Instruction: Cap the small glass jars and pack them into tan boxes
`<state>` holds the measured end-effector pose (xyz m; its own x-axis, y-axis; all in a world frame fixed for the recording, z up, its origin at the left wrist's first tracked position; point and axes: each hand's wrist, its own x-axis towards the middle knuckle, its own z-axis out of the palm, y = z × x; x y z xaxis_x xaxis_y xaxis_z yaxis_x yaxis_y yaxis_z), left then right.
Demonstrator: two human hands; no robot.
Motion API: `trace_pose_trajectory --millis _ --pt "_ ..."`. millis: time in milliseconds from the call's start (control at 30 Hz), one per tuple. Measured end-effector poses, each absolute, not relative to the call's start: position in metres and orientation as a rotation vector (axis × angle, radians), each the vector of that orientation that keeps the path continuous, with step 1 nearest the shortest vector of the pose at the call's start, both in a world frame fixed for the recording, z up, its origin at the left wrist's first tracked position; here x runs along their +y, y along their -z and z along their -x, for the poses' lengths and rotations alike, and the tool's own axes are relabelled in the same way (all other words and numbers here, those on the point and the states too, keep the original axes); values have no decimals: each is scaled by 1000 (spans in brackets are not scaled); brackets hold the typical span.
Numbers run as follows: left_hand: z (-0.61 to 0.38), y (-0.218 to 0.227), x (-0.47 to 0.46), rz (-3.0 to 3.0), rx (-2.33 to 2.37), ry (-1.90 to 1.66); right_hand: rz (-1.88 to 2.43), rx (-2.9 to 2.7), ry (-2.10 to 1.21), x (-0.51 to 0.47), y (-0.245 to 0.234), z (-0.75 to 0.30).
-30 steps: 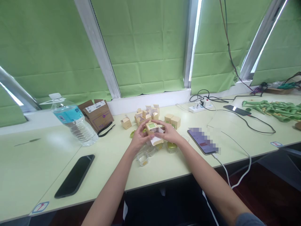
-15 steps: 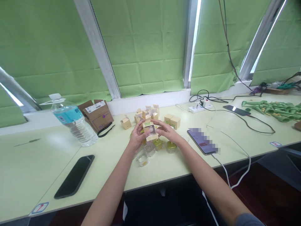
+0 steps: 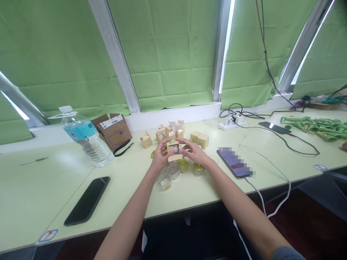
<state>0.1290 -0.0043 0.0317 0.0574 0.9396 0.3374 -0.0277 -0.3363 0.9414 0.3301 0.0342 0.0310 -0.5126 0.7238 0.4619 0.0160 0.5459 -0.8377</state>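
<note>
Above the table's middle, my left hand [image 3: 159, 159] and my right hand [image 3: 193, 151] together grip a small tan cardboard box [image 3: 173, 149] with a green label; its open end faces me and a flap hangs below. Under the hands stand several small clear jars [image 3: 165, 181], some with green lids [image 3: 198, 167]. Behind them lies a heap of little tan boxes [image 3: 170, 130], with two closed tan boxes [image 3: 200, 139] to the right.
A big water bottle [image 3: 85, 139] and a brown carton [image 3: 114, 130] stand at the left, with a black phone [image 3: 87, 200] nearer me. A lit phone [image 3: 234, 163] on a white cable, a power strip [image 3: 230, 124], another phone [image 3: 272, 127] and green plastic parts [image 3: 317, 126] lie at right.
The small box has been turned in my hands so its open end faces me, and the white flap seen earlier is tucked away. The jars underneath are more exposed.
</note>
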Motion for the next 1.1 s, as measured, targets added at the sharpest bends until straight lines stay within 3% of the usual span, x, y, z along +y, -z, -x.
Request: trace_pose_trajectory --millis 1100 --pt "-137 -36 -14 -1501 989 -1296 723 -1909 -851 33 -31 -328"
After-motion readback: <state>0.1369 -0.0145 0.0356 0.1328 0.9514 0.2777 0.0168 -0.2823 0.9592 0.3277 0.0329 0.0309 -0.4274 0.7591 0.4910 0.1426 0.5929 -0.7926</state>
